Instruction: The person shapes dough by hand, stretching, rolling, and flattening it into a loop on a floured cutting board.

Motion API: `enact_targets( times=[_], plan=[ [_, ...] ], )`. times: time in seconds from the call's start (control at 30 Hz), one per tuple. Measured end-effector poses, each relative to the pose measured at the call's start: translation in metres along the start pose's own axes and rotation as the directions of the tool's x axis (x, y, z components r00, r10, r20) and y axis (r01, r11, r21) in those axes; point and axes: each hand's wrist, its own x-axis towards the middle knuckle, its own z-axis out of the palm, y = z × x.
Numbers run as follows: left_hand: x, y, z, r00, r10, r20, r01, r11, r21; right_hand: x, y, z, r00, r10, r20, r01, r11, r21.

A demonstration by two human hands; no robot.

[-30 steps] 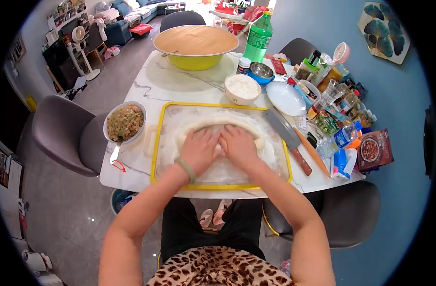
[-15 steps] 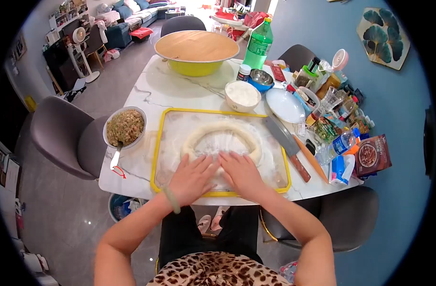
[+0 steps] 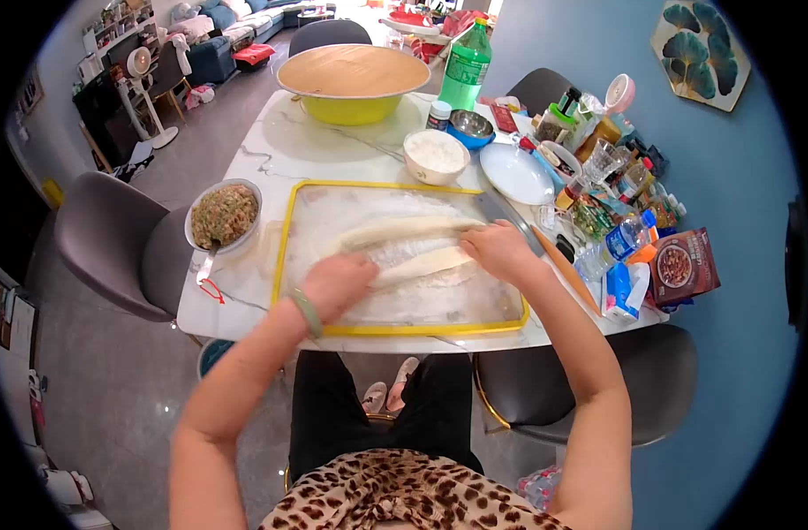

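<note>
A ring of pale dough [image 3: 413, 230] lies pulled out long and flattened on the floured mat with a yellow rim [image 3: 422, 330]. My left hand [image 3: 340, 284] is curled, slightly blurred, round the left end of the dough. At the opposite end, my right hand [image 3: 497, 246] grips the dough with bent fingers, and its fingertips are partly hidden. Loose flour shows between the two strands. A knife [image 3: 501, 208] lies along the mat's right side, its handle covered by my right forearm.
A bowl of minced filling [image 3: 225, 215] with a spoon stands left of the mat. Behind are a bowl of flour [image 3: 436, 152], a large covered yellow basin [image 3: 351, 108] and a green bottle [image 3: 465, 66]. A rolling pin [image 3: 565, 269], a white plate [image 3: 516, 173] and crowded jars line the right.
My hands have moved apart from the near side of the dough to its two ends. The round ring is now stretched sideways into a long, narrow loop. The view has shifted slightly.
</note>
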Motion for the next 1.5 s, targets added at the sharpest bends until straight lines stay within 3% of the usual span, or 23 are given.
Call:
enact_targets(
  times=[0.03, 0.17, 0.23, 0.3, 0.4, 0.43, 0.5, 0.57, 0.7, 0.77, 0.83, 0.9, 1.03, 1.13, 1.2, 1.23, 1.3, 1.37, 1.43, 1.5],
  plan=[
    [-0.006, -0.003, -0.009, 0.994, -0.017, 0.112, 0.013, 0.999, 0.038, -0.010, -0.003, 0.000, 1.000, 0.003, 0.008, -0.003, 1.000, 0.005],
    [-0.016, 0.003, -0.029, 0.972, -0.120, 0.203, 0.099, 0.989, 0.113, -0.038, -0.044, -0.002, 1.000, -0.008, -0.020, 0.007, 0.998, -0.059],
    [-0.012, 0.032, -0.019, 0.999, -0.003, -0.047, 0.005, 0.999, 0.034, -0.032, -0.081, -0.005, 0.972, -0.102, -0.212, 0.119, 0.991, 0.066],
    [-0.002, 0.062, 0.008, 0.946, -0.132, -0.297, 0.105, 0.989, -0.103, -0.015, -0.112, 0.020, 0.863, -0.078, -0.499, 0.258, 0.918, 0.301],
    [0.013, 0.072, 0.051, 0.884, -0.192, -0.426, 0.183, 0.981, -0.062, 0.011, -0.123, 0.042, 0.795, -0.082, -0.601, 0.202, 0.970, 0.135],
    [0.023, 0.064, 0.049, 0.880, -0.195, -0.433, 0.187, 0.981, -0.061, 0.021, -0.117, 0.048, 0.793, -0.091, -0.603, 0.209, 0.969, 0.129],
    [0.052, 0.038, 0.040, 0.928, -0.294, -0.227, 0.237, 0.940, -0.246, 0.048, -0.099, 0.051, 0.889, 0.020, -0.457, 0.095, 0.969, 0.227],
    [0.078, 0.008, 0.049, 0.905, -0.298, -0.304, 0.138, 0.881, -0.453, 0.076, -0.093, 0.036, 0.940, 0.164, -0.300, -0.084, 0.961, 0.262],
    [0.079, 0.004, 0.044, 0.898, -0.349, -0.269, 0.204, 0.871, -0.447, 0.079, -0.101, 0.025, 0.951, 0.233, -0.202, -0.191, 0.960, 0.206],
    [0.055, 0.026, 0.027, 0.938, -0.345, 0.035, 0.338, 0.885, -0.319, 0.051, -0.106, 0.041, 0.907, 0.157, -0.392, -0.002, 0.929, 0.370],
    [0.017, 0.041, 0.024, 0.980, -0.196, -0.035, 0.187, 0.966, -0.177, 0.019, -0.104, 0.041, 0.969, -0.125, -0.214, 0.171, 0.962, 0.213],
    [-0.015, 0.053, 0.018, 0.994, -0.107, -0.004, 0.107, 0.994, -0.021, -0.012, -0.116, 0.042, 0.960, -0.093, -0.265, 0.157, 0.960, 0.232],
    [-0.024, 0.049, 0.027, 0.995, -0.086, -0.055, 0.090, 0.992, 0.089, -0.013, -0.123, 0.035, 0.931, -0.077, -0.358, 0.128, 0.985, 0.120],
    [0.015, 0.024, 0.034, 0.959, -0.247, -0.139, 0.262, 0.960, 0.104, 0.045, -0.101, 0.043, 0.942, -0.040, -0.333, 0.101, 0.981, 0.166],
    [0.035, 0.005, 0.031, 0.961, -0.247, -0.125, 0.260, 0.960, 0.104, 0.071, -0.096, 0.026, 0.969, 0.140, -0.203, -0.091, 0.968, 0.232],
    [0.039, 0.002, 0.031, 0.961, -0.251, -0.115, 0.263, 0.960, 0.100, 0.070, -0.095, 0.028, 0.969, 0.142, -0.202, -0.094, 0.969, 0.230],
    [0.026, 0.011, 0.031, 0.968, -0.244, -0.066, 0.250, 0.964, 0.096, 0.066, -0.096, 0.040, 0.923, 0.091, -0.373, -0.016, 0.980, 0.199],
    [0.006, 0.024, 0.019, 0.972, -0.235, -0.029, 0.237, 0.967, 0.094, 0.038, -0.104, 0.043, 0.960, 0.027, -0.278, 0.049, 0.963, 0.265],
    [-0.025, 0.041, 0.010, 0.989, -0.127, 0.071, 0.117, 0.984, 0.131, -0.002, -0.115, 0.039, 0.947, -0.124, -0.296, 0.201, 0.948, 0.246],
    [-0.046, 0.054, 0.003, 0.995, -0.087, 0.041, 0.081, 0.988, 0.130, -0.029, -0.131, 0.025, 0.953, -0.111, -0.282, 0.178, 0.958, 0.225]
  ],
)
